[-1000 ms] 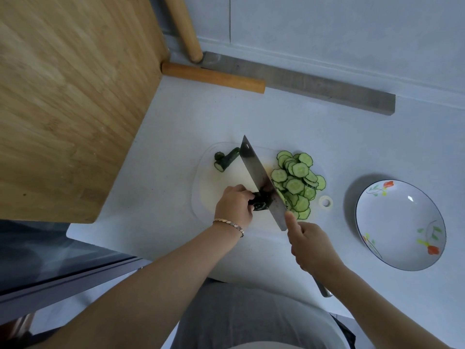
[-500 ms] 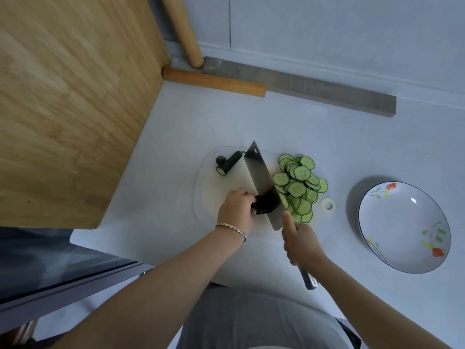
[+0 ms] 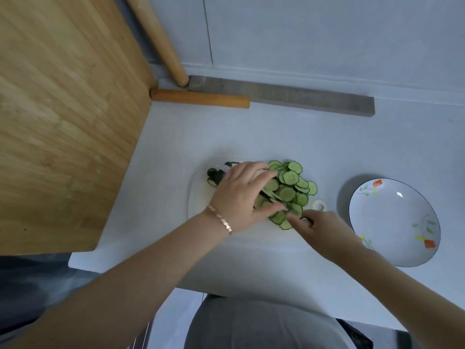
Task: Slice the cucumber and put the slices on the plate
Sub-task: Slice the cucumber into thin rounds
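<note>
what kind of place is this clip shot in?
Most likely a home kitchen counter: cucumber slices piled on a white cutting board, a flowered plate beside it, and a big wooden board with a rolling pin toward the wall.

Cucumber slices (image 3: 289, 190) heaped beside empty plate (image 3: 392, 222)

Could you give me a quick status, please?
Left hand rests spread on the cucumber slices. Right hand at the pile's near edge, grip unclear. Plate bare, unobstructed.
</note>
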The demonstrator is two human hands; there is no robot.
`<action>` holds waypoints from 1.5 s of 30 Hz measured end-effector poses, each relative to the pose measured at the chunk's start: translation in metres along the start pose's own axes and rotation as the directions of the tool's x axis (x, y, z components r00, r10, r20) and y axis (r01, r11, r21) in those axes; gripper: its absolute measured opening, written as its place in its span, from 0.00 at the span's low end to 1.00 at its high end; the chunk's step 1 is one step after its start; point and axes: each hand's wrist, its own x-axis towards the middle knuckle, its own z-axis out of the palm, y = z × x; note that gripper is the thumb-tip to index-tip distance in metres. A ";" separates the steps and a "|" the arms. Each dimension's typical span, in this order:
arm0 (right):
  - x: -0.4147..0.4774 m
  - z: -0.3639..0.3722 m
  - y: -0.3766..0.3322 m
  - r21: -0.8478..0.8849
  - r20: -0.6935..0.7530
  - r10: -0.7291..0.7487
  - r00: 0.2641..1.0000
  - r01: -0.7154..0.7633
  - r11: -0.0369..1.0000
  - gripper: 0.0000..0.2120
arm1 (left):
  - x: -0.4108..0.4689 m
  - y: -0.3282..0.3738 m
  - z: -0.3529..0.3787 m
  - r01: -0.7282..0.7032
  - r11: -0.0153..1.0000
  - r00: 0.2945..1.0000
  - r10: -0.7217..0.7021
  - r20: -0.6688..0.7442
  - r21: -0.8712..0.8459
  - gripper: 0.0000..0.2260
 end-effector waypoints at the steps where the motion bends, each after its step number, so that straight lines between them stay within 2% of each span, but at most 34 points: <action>1: -0.001 -0.003 -0.002 -0.075 -0.001 -0.020 1.000 0.020 0.997 0.25 | 0.007 0.000 -0.003 0.000 1.000 0.970 -0.007 0.242 0.027 0.31; 2: -0.001 -0.005 -0.003 -0.158 0.008 -0.041 0.999 0.042 0.987 0.26 | 0.011 0.000 -0.002 0.001 0.998 0.898 -0.031 0.440 0.068 0.34; 4: -0.002 -0.008 -0.004 -0.277 0.034 -0.071 0.997 0.077 0.958 0.27 | 0.019 0.000 0.003 -0.034 0.990 0.750 -0.064 0.658 0.135 0.33; 7: -0.001 -0.009 -0.002 -0.342 0.050 -0.092 0.995 0.103 0.934 0.25 | 0.030 -0.003 0.011 -0.011 0.994 0.650 -0.075 0.757 0.108 0.29; 12: 0.001 -0.013 0.004 -0.409 0.078 -0.143 0.987 0.162 0.898 0.21 | 0.048 -0.005 0.017 0.287 0.958 0.531 -0.164 0.831 0.005 0.28; 14: 0.001 -0.013 0.007 -0.427 0.085 -0.148 0.985 0.170 0.888 0.21 | 0.054 -0.006 0.021 0.360 0.933 0.536 -0.197 0.821 -0.011 0.26; 19: 0.002 -0.016 0.015 -0.366 0.065 -0.104 0.992 0.121 0.923 0.24 | 0.064 -0.014 0.028 0.405 0.914 0.636 -0.296 0.712 0.019 0.21; 22: 0.001 -0.025 0.019 -0.359 0.055 -0.115 0.992 0.127 0.925 0.24 | 0.064 -0.020 0.026 0.476 0.880 0.609 -0.335 0.719 0.007 0.21; 26: -0.002 -0.032 0.020 -0.432 0.074 -0.165 0.983 0.181 0.883 0.22 | 0.058 -0.021 0.021 0.369 0.929 0.485 -0.161 0.859 -0.034 0.28; 31: 0.000 -0.030 0.021 -0.521 0.085 -0.243 0.966 0.251 0.816 0.23 | 0.060 -0.027 0.028 0.184 0.983 0.421 -0.072 0.904 -0.007 0.43; 33: 0.002 -0.030 0.022 -0.544 0.095 -0.259 0.961 0.268 0.795 0.23 | 0.059 -0.027 0.032 0.097 0.995 0.437 -0.050 0.898 0.008 0.43; 36: 0.002 -0.032 0.024 -0.576 0.112 -0.277 0.954 0.290 0.765 0.24 | 0.059 -0.024 0.034 -0.017 0.999 0.485 -0.034 0.874 0.048 0.34; 45: -0.003 -0.033 0.030 -0.609 0.189 -0.301 0.935 0.352 0.710 0.24 | 0.071 -0.024 0.059 0.012 0.977 0.563 -0.180 0.806 0.211 0.28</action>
